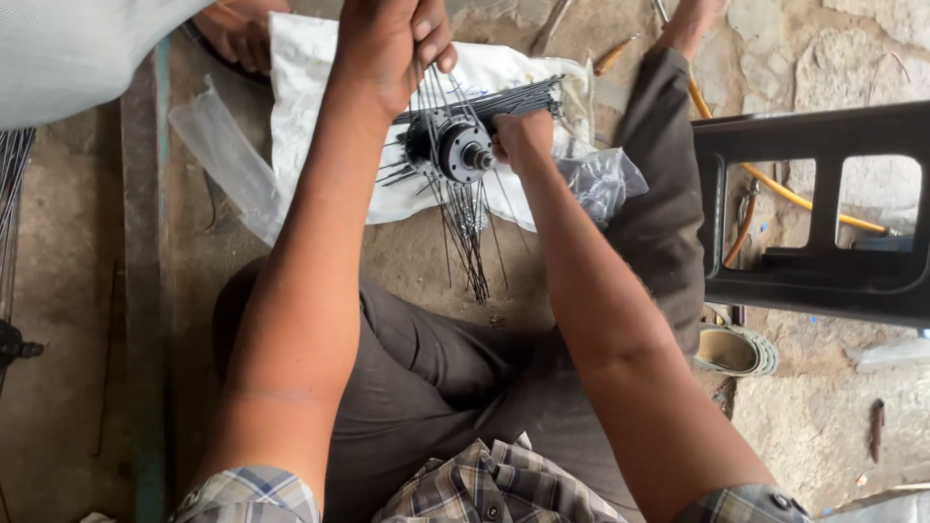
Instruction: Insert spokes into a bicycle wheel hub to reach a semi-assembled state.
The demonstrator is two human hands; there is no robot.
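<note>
A black and silver wheel hub hangs in front of me with several thin dark spokes threaded through its flange and dangling down. My left hand is raised above the hub, its fingers pinched around the upper ends of a few spokes. My right hand is closed against the right side of the hub, gripping it. A loose bundle of more spokes lies behind on a white sack spread over the ground.
A black plastic stool stands at right, with a yellow hose behind it. A sandal rests by my right leg. A clear plastic bag lies on the sack's right edge. Wheel spokes show at far left.
</note>
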